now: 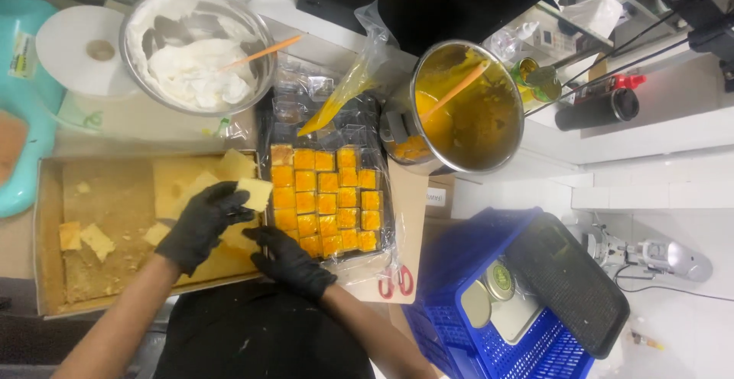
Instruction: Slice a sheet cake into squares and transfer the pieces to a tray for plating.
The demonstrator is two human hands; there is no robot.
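- My left hand (200,222), in a black glove, pinches a pale square of sponge cake (254,193) above the cake tray's (47,234) right edge.
- My right hand (287,260) lies flat with fingers released at the near left corner of the dark tray of small cups (325,199), gripping nothing.
- Most cups near me show orange topping; the far rows look clear and unfilled, though glare blurs them.
- Much of the sponge sheet is already cut away; a slab and crumbs are left.
- The crowded counter carries a bowl of white cream (197,50), a pot of orange sauce (466,107), red scissors (395,279); a blue crate (489,295) sits right.
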